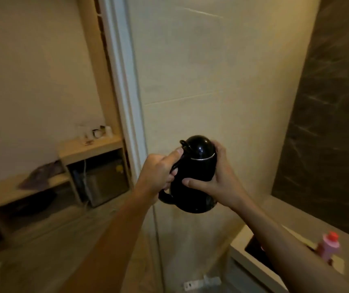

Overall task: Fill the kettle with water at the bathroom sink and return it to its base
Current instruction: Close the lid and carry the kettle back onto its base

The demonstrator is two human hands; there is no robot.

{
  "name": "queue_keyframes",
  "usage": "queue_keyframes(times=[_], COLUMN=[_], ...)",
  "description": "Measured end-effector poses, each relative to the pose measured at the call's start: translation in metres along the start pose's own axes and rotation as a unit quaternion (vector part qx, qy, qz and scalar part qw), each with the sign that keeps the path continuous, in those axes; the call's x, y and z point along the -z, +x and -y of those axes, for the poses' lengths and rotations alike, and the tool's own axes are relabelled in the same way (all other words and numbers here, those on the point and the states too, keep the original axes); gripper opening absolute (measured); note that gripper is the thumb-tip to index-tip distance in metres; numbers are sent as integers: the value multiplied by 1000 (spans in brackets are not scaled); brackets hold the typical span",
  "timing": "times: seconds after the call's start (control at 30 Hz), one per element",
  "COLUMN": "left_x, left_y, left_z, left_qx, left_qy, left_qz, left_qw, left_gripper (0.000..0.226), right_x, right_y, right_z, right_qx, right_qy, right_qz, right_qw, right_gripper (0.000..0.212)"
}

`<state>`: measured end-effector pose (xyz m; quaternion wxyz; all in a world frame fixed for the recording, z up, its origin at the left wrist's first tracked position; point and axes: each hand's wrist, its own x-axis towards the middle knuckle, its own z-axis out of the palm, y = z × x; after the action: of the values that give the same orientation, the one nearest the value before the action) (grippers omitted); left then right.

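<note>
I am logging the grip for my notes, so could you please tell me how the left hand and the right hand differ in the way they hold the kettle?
The left hand is closed around the handle, while the right hand is spread against the body of the black kettle. The left thumb reaches up toward the lid; the right thumb lies across the body's middle. Both hands are bare and hold the kettle upright in the air.
</note>
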<state>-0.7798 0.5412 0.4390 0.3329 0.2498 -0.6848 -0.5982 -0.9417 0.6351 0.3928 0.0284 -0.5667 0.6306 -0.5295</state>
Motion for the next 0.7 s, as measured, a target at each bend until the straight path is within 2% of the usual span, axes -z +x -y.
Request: queue_keyframes(times=[0.13,0.3,0.43,0.7], left_x=[69,133,172,254], left_y=[-4,-17,-27,-50], left_z=[13,26,40,86], left_qx=[-1,13,35,69], left_qy=[11,47,60,77], left_qz=[-101,-223,-325,-458], left_qw=[995,974,943,883], left_gripper=[51,46,52,49], right_x=[-77,-161,-225,-364], right_y=[42,81,103,120], right_z=[4,19,20,32], right_qx=[36,113,118,152], right_qy=[64,138,176,213], right_qz=[78,166,251,380], right_qw=[994,970,944,887], right_gripper=[109,98,115,121])
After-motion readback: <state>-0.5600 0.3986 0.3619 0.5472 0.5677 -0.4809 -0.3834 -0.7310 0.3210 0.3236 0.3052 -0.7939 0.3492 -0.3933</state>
